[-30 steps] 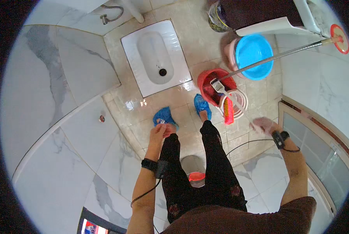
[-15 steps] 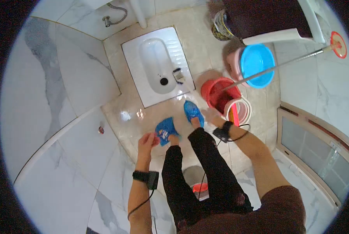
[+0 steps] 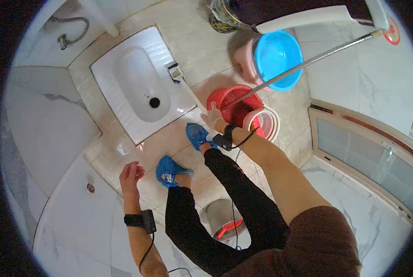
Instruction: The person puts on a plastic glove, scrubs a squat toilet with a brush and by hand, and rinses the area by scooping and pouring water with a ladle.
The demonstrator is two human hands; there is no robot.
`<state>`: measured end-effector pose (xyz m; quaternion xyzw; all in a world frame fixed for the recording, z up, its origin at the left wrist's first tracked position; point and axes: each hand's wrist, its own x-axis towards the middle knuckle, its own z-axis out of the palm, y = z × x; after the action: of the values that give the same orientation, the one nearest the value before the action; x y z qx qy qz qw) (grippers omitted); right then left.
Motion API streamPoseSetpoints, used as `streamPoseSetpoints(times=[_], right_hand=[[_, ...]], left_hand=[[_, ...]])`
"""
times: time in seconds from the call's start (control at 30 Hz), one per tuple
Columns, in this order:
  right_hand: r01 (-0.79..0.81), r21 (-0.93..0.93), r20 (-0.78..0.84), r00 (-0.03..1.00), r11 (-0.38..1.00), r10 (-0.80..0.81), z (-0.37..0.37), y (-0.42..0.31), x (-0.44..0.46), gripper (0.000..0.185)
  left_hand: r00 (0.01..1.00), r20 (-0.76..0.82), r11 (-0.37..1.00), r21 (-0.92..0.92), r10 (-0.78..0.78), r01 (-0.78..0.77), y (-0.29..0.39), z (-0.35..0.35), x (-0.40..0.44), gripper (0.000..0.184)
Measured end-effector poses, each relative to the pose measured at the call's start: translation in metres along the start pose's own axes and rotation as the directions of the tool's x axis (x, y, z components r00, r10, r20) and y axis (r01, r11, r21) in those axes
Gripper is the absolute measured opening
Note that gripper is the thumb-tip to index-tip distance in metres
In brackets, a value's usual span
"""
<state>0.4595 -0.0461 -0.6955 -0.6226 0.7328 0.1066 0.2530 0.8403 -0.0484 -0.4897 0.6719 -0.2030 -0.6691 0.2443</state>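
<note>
My right hand point(image 3: 212, 117) is closed round the pale handle of a scrubbing brush point(image 3: 190, 94), whose end shows below the hand. The brush's head, with dark bristles, lies over the right edge of the white squat toilet point(image 3: 106, 74). At the lower left, my left hand point(image 3: 131, 173) hangs in the air with its fingers loosely bent and somewhat apart, holding nothing. Blue shoe covers point(image 3: 198, 134) are on both feet, between the hands. Just right of my right hand stands a red bucket point(image 3: 214, 94) with a metal mop pole point(image 3: 303, 64) leaning out of it.
A blue basin point(image 3: 280, 57) and a pink tub point(image 3: 245, 60) stand beyond the red bucket. A white basket point(image 3: 273, 122) touches its near side. Behind my legs is a grey bucket point(image 3: 218, 214) with a red-handled item. A metal valve point(image 3: 90, 188) projects from the left wall.
The view has shifted right, so the toilet and buckets appear further left. My right hand still grips the brush, and the brush head stays near the toilet's right edge. The left hand stays free.
</note>
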Motion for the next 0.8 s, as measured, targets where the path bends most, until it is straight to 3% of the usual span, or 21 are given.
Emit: streamPoseSetpoints(times=[0.1, 0.13, 0.2, 0.23, 0.27, 0.33, 0.37, 0.43, 0.53, 0.6, 0.67, 0.7, 0.77, 0.8], right_hand=[[0.227, -0.352, 0.279, 0.951, 0.908, -0.129, -0.021, 0.006, 0.003, 0.030], [0.186, -0.381, 0.209, 0.971, 0.906, -0.112, -0.011, 0.010, -0.005, 0.028], [0.262, -0.428, 0.152, 0.964, 0.865, -0.217, 0.042, 0.061, 0.005, 0.023], [0.183, -0.320, 0.313, 0.947, 0.930, -0.078, 0.006, 0.052, 0.001, 0.022], [0.219, -0.323, 0.361, 0.928, 0.921, -0.095, -0.007, 0.052, 0.002, 0.022], [0.128, -0.235, 0.227, 0.971, 0.963, -0.073, -0.008, 0.063, 0.000, 0.026], [0.017, -0.124, 0.032, 0.999, 0.992, -0.014, -0.005, 0.070, -0.005, 0.031], [-0.105, 0.088, 0.004, 0.994, 0.991, 0.105, -0.017, 0.062, -0.014, 0.033], [-0.045, 0.240, 0.001, 0.999, 0.970, 0.046, -0.034, 0.028, -0.032, 0.034], [0.261, 0.349, -0.162, 0.963, 0.900, -0.217, -0.006, 0.027, -0.032, 0.037], [0.139, 0.323, 0.138, 0.972, 0.936, -0.192, 0.000, 0.023, -0.038, 0.040], [-0.090, 0.141, 0.478, 0.879, 0.986, 0.012, -0.033, -0.006, -0.047, 0.041], [-0.086, 0.348, 0.320, 0.947, 0.933, -0.032, 0.001, 0.002, -0.028, 0.046], [0.145, 0.287, 0.075, 0.982, 0.947, -0.173, 0.013, 0.005, -0.011, 0.044]], left_hand=[[0.998, 0.017, 0.996, 0.062, 0.058, -0.059, 0.009, -0.001, 0.030, 0.026], [0.997, 0.035, 0.997, 0.044, 0.066, -0.068, 0.000, -0.017, 0.047, 0.026], [0.993, 0.051, 0.992, 0.067, 0.102, -0.105, -0.008, -0.027, 0.071, 0.026], [0.991, 0.053, 0.989, 0.073, 0.123, -0.127, -0.011, -0.030, 0.082, 0.026], [0.989, 0.055, 0.987, 0.079, 0.135, -0.139, -0.014, -0.034, 0.093, 0.026], [0.985, 0.063, 0.981, 0.093, 0.163, -0.169, -0.019, -0.046, 0.114, 0.027], [0.982, 0.061, 0.977, 0.107, 0.178, -0.184, -0.023, -0.055, 0.122, 0.027], [0.982, 0.038, 0.968, 0.164, 0.186, -0.190, -0.036, -0.069, 0.141, 0.026], [0.972, 0.003, 0.942, 0.244, 0.237, -0.230, -0.048, -0.084, 0.162, 0.022], [0.967, -0.011, 0.939, 0.243, 0.254, -0.243, -0.058, -0.098, 0.180, 0.023], [0.970, -0.004, 0.935, 0.265, 0.243, -0.234, -0.058, -0.111, 0.188, 0.023], [0.972, 0.017, 0.933, 0.279, 0.234, -0.229, -0.051, -0.111, 0.188, 0.023], [0.965, 0.065, 0.911, 0.317, 0.256, -0.263, -0.048, -0.114, 0.205, 0.023], [0.956, 0.090, 0.892, 0.344, 0.279, -0.292, -0.051, -0.116, 0.217, 0.023]])
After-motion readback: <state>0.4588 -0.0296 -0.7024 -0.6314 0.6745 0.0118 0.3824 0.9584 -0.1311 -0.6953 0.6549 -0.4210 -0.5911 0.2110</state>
